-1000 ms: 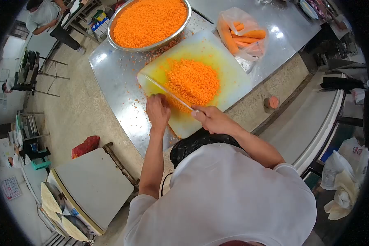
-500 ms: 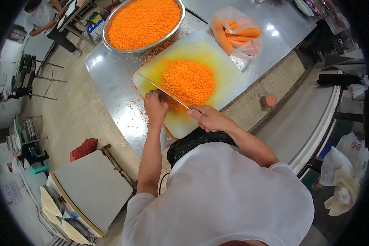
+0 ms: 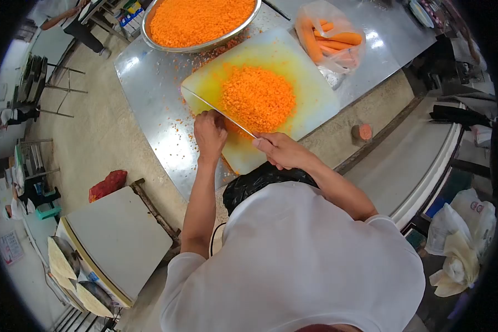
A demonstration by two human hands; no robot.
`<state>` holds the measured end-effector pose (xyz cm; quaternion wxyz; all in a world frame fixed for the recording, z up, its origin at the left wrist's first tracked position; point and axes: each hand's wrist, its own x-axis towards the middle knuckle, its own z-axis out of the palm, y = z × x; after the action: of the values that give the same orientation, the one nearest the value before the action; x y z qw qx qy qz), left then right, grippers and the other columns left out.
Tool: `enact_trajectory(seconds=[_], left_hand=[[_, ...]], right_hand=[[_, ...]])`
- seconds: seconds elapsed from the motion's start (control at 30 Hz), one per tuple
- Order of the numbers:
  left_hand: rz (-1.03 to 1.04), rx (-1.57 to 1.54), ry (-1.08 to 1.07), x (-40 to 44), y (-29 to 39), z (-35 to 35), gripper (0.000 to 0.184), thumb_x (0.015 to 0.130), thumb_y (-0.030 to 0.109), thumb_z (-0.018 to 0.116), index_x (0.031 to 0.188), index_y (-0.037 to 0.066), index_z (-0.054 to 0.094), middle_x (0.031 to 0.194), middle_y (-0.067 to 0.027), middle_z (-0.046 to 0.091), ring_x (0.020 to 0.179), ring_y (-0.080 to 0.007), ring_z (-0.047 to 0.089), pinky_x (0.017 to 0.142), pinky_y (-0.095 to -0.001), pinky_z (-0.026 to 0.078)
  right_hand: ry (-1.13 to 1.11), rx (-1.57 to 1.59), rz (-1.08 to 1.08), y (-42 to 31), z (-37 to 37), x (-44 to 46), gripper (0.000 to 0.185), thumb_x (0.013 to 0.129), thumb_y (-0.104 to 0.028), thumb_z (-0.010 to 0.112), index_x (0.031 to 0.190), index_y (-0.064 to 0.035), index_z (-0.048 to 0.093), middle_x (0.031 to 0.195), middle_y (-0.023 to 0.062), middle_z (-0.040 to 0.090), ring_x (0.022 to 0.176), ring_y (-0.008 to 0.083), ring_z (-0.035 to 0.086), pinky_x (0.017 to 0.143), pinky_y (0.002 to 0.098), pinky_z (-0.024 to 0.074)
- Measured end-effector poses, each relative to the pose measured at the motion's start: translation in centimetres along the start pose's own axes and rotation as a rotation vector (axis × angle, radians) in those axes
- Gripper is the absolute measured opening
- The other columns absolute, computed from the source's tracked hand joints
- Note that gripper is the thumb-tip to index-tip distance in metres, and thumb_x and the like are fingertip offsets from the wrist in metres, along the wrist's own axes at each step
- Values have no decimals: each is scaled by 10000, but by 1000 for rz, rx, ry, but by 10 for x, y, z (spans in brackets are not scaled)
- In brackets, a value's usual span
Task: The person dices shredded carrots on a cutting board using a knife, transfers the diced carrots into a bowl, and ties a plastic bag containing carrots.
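My right hand (image 3: pixel 285 150) is wrapped round the handle of a knife (image 3: pixel 227 117), whose long thin blade points up and to the left. Beside the blade, on the near left part of the cutting board (image 3: pixel 322 105), my left hand (image 3: pixel 209 134) is closed with its fingers curled down. Whatever lies under those fingers is hidden. Just beyond the blade, a heap of chopped carrot (image 3: pixel 258 98) covers the middle of the yellow-stained board.
A metal bowl (image 3: pixel 227 40) heaped with chopped carrot stands behind the board. At the back right a clear plastic bag holds whole carrots (image 3: pixel 340 39). Carrot bits are scattered over the metal table (image 3: pixel 144 99). A person (image 3: pixel 86 33) stands at far left.
The whole view has shifted slightly, so the bowl and board sit higher in it. Both hands keep much the same places by the board, with the knife still in the right.
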<state>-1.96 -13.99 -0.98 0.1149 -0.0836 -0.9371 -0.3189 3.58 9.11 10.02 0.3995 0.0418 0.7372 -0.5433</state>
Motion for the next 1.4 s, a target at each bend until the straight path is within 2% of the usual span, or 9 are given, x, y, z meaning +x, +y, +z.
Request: enact_trajectory(seconds=[0.4,0.6,0.9,1.0,1.03,1.1,1.2,1.3,1.4], left_hand=[[-38,-18,45,-11,1,-4,132,742,-11,613,862,7,666,828,-192,617,834,-397,583,777,-506,473],[-35,132,49,8,17,1,117,725,-23,629,825,35,649,839,-171,623,850,-392,593,790,-498,485],[-40,21,37,2,4,0,189,766,-30,609,941,33,635,839,-181,613,876,-393,601,778,-495,488],[-131,-97,8,0,7,-10,175,796,-30,630,963,23,621,920,-187,630,914,-404,593,802,-498,475],[-135,-51,-4,-3,10,-11,226,832,29,641,1055,3,612,1029,-211,627,1008,-420,583,872,-508,465],[-138,46,-29,-19,19,-20,387,904,146,663,1239,-38,595,1247,-260,622,1195,-452,561,1013,-528,444],[66,265,-100,-40,29,0,769,1000,378,596,1525,-122,339,1569,-334,390,1491,-479,330,1210,-610,248],[-13,448,-219,-15,24,26,932,1047,501,482,1604,-142,101,1663,-367,183,1589,-455,125,1254,-648,69],[-23,260,28,39,19,56,830,1064,453,477,1593,-126,207,1638,-337,296,1565,-449,228,1254,-620,135]], right_hand=[[-43,-7,20,5,8,6,623,1075,-476,516,1470,5,541,631,58,545,468,143,530,486,319,477],[88,10,-30,10,0,11,607,1074,-481,507,1465,-19,551,611,36,513,466,135,524,428,302,438],[52,15,41,-4,2,-1,602,1074,-482,509,1449,-13,551,625,26,516,468,125,528,407,294,418],[13,49,27,14,9,11,596,1077,-480,502,1445,-15,562,626,23,525,467,123,531,414,287,421],[-2,58,13,17,4,15,594,1078,-479,500,1444,-16,566,626,21,528,467,123,531,417,285,422],[-12,70,3,13,-12,12,586,1079,-464,506,1446,-11,568,624,17,532,467,117,530,423,279,424],[85,125,-95,19,-31,-7,568,1080,-428,520,1452,-1,571,617,9,526,465,100,515,437,271,423],[258,146,-185,45,-56,-25,564,1074,-387,550,1463,20,560,614,-2,519,483,88,506,471,268,428],[438,7,-242,77,-88,-37,568,1063,-357,575,1464,44,549,627,15,537,535,104,539,531,295,465]])
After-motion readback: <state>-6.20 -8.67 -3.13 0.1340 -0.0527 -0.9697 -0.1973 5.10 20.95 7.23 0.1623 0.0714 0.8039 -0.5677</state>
